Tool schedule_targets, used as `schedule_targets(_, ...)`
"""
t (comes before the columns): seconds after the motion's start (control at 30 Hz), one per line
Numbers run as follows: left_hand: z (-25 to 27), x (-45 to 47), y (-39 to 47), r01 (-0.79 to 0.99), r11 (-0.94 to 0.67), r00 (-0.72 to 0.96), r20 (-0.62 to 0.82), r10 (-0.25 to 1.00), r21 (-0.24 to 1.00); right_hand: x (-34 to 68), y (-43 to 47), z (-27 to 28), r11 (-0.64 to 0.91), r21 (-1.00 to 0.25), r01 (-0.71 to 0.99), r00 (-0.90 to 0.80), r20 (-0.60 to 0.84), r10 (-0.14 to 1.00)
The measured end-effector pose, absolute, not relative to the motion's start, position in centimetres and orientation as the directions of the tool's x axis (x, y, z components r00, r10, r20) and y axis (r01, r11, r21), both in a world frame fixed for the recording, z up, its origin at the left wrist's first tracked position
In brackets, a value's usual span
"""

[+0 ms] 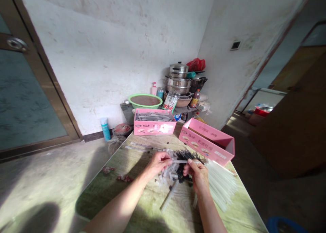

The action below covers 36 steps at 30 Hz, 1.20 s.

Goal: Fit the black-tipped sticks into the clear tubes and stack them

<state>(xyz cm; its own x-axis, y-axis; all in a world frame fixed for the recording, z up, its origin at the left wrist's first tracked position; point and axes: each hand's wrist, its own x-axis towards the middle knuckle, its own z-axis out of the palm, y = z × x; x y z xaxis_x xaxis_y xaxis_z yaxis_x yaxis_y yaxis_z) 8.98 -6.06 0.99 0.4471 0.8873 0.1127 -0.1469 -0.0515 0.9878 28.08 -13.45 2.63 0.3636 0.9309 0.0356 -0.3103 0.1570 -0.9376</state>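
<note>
My left hand (159, 162) and my right hand (198, 174) hold a thin whitish tube (179, 161) level between them, the fingertips of each pinched at one end. Right below and behind it lies a heap of short translucent white pieces (166, 174). Against that heap rests a bunch of thin black sticks (187, 155) with dark ends. Beside my right hand, long pale translucent tubes (221, 185) are spread in a thick layer. One loose pale tube (168, 196) lies slanted on the table between my forearms.
A pink box (155, 128) full of greyish sticks stands at the table's (142, 205) far edge. Another open pink box (207, 143) sits to its right. Behind are a green basin (145, 107) of dark liquid, stacked steel pots (178, 80) and bottles. A blue spray can (105, 129) stands on the floor.
</note>
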Motion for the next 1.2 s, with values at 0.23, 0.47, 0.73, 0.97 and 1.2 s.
schedule_targets(0.23, 1.1, 8.7, -6.2, -0.078, -0.072, 0.412, 0.098, 0.906, 0.994, 28.1, -13.5, 2.6, 0.151, -0.939, -0.309, 0.367, 0.029, 0.930)
schedule_targets(0.47, 1.3, 8.8, -6.3, -0.141, -0.041, 0.473, 0.103, 0.875, 0.989, 28.1, -13.3, 2.5, 0.143, -0.934, -0.326, 0.376, 0.011, 0.927)
schedule_targets(0.73, 2.4, 7.9, -7.1, 0.246, -0.542, 0.595, 0.317, 0.739, 0.803, 28.9, -13.2, 2.3, 0.186, -0.902, -0.389, 0.409, 0.012, 0.912)
schedule_targets(0.97, 3.4, 7.9, -8.6, 0.398, -0.805, 0.776, 0.306, 0.551, 0.440, 29.0, -13.3, 2.0, 0.146, -0.924, -0.353, 0.362, 0.009, 0.932)
schedule_targets(1.2, 2.6, 7.8, -8.1, 0.374, -0.783, 0.772, 0.300, 0.560, 0.497, 28.9, -13.1, 2.4, 0.149, -0.931, -0.332, 0.372, 0.016, 0.928)
